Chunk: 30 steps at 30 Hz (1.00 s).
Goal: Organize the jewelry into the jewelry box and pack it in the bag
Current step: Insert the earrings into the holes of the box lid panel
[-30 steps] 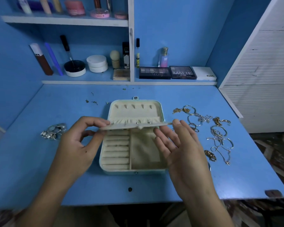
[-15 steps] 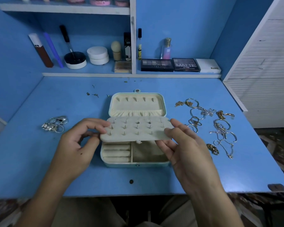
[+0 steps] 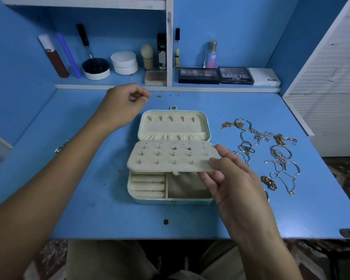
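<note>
At mid-table the open jewelry box (image 3: 173,158) sat, its earring panel (image 3: 171,157) pinched at the right edge by the right hand (image 3: 228,178), thumb above, fingers beneath. Thin and light, the panel probably flexed, so an edge grip clear of the posts suited it. Beyond the box, the left hand (image 3: 122,106) hovered with curled fingers; whether they held a stud was unclear. Chains (image 3: 271,154) lay tangled to the right, and no bag was visible

Pale-blue jewelry box (image 3: 171,201), cream earring panel (image 3: 170,157); blue table (image 3: 89,199); gold, silver jewelry (image 3: 271,150).
</note>
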Tool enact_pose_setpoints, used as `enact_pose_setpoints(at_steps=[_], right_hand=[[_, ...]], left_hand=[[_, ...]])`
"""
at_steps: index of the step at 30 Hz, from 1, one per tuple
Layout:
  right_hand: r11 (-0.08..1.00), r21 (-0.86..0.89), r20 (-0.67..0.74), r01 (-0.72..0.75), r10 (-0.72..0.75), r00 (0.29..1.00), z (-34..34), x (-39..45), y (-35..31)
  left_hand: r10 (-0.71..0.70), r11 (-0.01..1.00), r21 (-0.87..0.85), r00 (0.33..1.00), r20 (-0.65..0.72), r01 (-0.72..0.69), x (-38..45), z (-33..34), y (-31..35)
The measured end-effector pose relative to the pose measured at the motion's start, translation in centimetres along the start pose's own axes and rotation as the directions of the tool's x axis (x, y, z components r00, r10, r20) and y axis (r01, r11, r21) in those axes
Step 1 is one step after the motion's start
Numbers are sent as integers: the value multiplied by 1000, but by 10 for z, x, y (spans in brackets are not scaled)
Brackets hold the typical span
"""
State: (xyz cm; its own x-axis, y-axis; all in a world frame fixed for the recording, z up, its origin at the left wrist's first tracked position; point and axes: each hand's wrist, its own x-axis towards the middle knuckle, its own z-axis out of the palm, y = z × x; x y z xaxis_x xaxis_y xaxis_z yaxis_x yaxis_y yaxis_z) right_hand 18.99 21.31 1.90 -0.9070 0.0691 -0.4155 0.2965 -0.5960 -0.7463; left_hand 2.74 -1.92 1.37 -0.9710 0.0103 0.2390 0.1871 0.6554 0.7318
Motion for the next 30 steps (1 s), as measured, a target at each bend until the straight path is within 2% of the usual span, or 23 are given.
enact_pose_setpoints(at_steps=[3,7,14,21,30], right_hand=[[1000,9,5,0,0,1000,0,0,0],[1000,27,10,-3,3,1000,0,-1,-1],[999,36,31,-10,9,999,1,-2,-4],[999,46,34,-11,10,999,2,-2,-4],[999,32,28,-11,11,1000,1,-2,-4]], left_hand=[[-7,994,110,1000,27,4,31,12,-9],[-26,985,174,998,61,15,57,25,-20],[26,961,272,995,92,-50,74,34,-23],[49,960,265,988,144,-87,79,33,-23],[95,942,307,986,138,-134,82,35,-25]])
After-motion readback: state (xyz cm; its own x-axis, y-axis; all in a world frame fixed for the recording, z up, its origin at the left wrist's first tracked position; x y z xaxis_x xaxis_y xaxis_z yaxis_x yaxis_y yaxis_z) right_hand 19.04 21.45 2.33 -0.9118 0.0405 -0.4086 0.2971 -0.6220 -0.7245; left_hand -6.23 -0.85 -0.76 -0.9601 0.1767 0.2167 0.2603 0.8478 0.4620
